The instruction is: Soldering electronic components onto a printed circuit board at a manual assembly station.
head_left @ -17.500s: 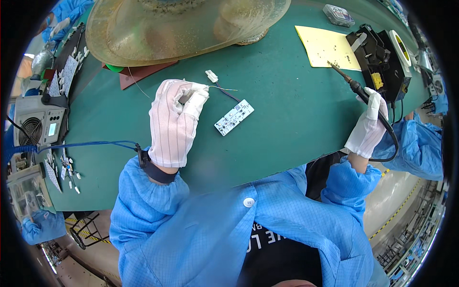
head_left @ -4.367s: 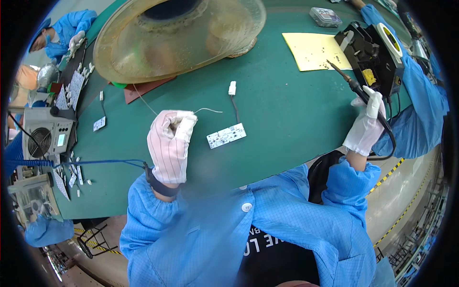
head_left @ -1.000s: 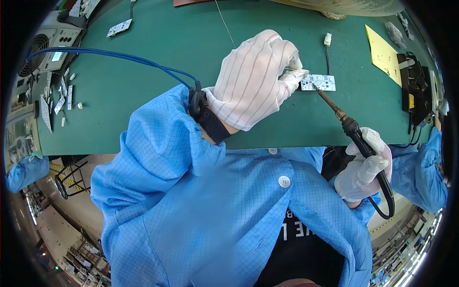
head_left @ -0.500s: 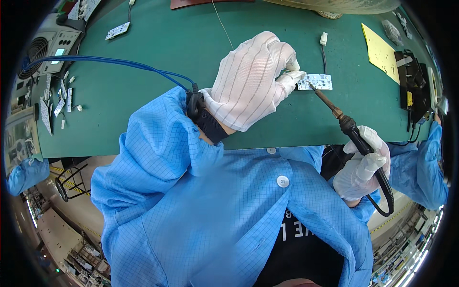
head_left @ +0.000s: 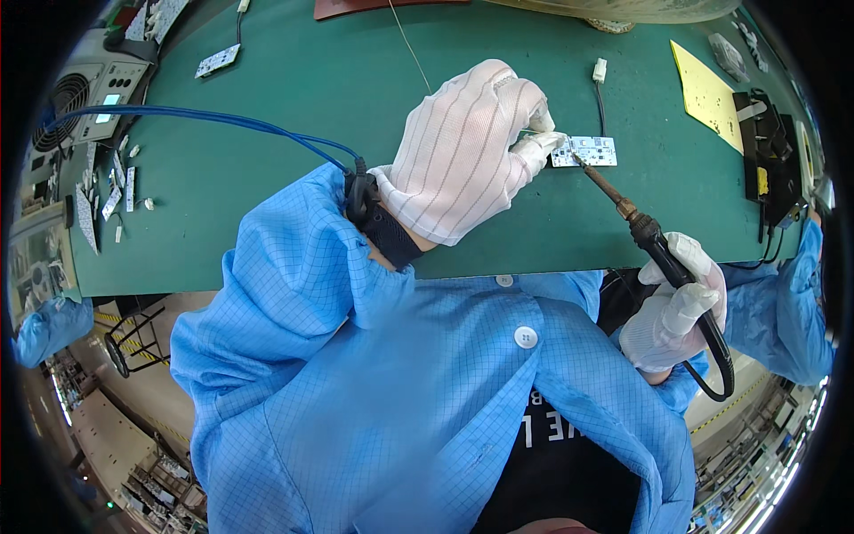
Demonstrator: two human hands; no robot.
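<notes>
A small white circuit board (head_left: pixel 594 152) lies on the green mat, its short cable running up to a white plug (head_left: pixel 600 69). My left hand (head_left: pixel 480 147), in a striped white glove, pinches a thin solder wire (head_left: pixel 410 50) at the board's left end. The wire trails away behind the hand toward the far edge. In my right hand (head_left: pixel 680 307), also gloved, is a black-handled soldering iron (head_left: pixel 648 233). Its tip points at the left part of the board, close to the left fingertips. Whether the tip touches the wire is too small to tell.
A wrist strap with blue cords (head_left: pixel 222 118) crosses the left side of the mat. Another board (head_left: pixel 218 60) lies far left, and several loose boards (head_left: pixel 112 198) lie near a grey fan unit (head_left: pixel 76 89). At right are a yellow sponge sheet (head_left: pixel 707 93) and a black iron stand (head_left: pixel 772 160).
Both hands hold nearly the same pose, with the iron tip staying at the board. The whole view has shifted very slightly.
</notes>
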